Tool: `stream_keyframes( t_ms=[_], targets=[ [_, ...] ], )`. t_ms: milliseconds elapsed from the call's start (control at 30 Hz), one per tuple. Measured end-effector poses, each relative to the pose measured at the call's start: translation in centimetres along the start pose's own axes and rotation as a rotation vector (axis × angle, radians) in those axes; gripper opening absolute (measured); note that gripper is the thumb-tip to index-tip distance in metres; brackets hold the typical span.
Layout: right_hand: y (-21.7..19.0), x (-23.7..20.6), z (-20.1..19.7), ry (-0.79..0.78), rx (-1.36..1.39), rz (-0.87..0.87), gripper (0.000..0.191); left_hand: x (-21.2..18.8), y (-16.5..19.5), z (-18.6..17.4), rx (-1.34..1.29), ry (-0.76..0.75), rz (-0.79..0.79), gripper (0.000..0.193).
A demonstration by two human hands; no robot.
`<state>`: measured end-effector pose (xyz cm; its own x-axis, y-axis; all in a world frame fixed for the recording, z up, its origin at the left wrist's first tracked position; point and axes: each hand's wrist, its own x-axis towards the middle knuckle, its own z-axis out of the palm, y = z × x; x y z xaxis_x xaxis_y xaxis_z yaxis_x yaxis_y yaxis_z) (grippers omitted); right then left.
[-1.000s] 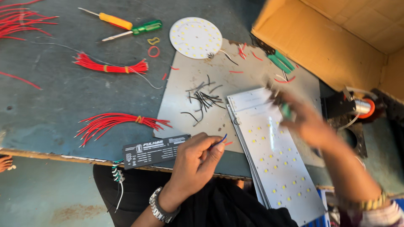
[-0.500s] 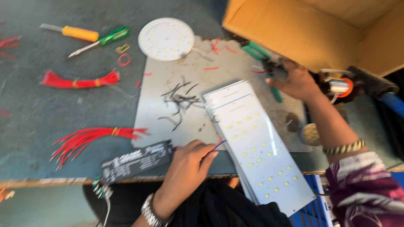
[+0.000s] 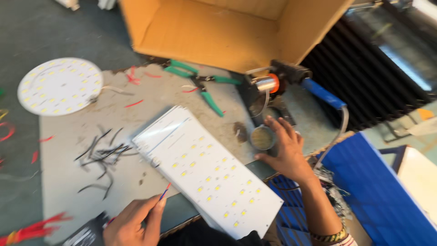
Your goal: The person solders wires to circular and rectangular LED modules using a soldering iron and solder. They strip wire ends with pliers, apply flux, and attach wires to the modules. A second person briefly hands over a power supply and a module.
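Right hand [image 3: 284,148] shifted onto tin [image 3: 262,138]; left hand [image 3: 134,223] pinching wire [image 3: 163,194].

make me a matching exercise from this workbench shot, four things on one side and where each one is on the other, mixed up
1. round LED board
2. green pliers
3. small round tin
4. thin wire

a. pinched in the left hand
b. far left of the bench
c. under the right hand fingertips
d. just in front of the cardboard box

Pairs: 1-b, 2-d, 3-c, 4-a
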<state>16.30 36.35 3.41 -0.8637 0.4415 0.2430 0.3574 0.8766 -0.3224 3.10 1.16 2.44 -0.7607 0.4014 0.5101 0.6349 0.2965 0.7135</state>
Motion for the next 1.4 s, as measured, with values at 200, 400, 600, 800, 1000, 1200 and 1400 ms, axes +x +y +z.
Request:
stream_keyframes(
  t_ms=[200,400,600,800,1000,1200,1400],
  targets=[
    [-0.2,0.2,2.5,0.163,0.038,0.0,0.105,-0.1,1.4,-2.6,-0.045,-0.025,-0.241,0.008],
    [-8.8,0.4,1.0,0.151,0.659,-0.298,0.102,0.2,2.1,-5.1,-0.159,-0.041,-0.337,0.009],
    [-17.9,-0.1,0.7,-0.296,0.432,-0.544,0.1,-0.6,2.4,-6.0,-0.187,-0.036,-0.337,0.011],
    [-20.6,-0.1,1.9,-0.348,0.688,-0.713,0.114,-1.2,2.0,-6.4,-0.184,0.021,-0.326,0.013],
    [-20.5,-0.7,2.4,-0.369,0.692,-0.738,0.117,-1.1,1.6,-6.3,-0.142,0.001,-0.252,0.013],
    [-20.6,-0.8,2.5,-0.369,0.694,-0.727,0.113,-1.0,1.7,-6.2,-0.139,-0.006,-0.258,0.012],
    [-20.9,-0.8,2.4,-0.351,0.67,-0.762,0.114,-1.1,1.7,-6.0,-0.136,-0.011,-0.252,0.014]
  ],
)
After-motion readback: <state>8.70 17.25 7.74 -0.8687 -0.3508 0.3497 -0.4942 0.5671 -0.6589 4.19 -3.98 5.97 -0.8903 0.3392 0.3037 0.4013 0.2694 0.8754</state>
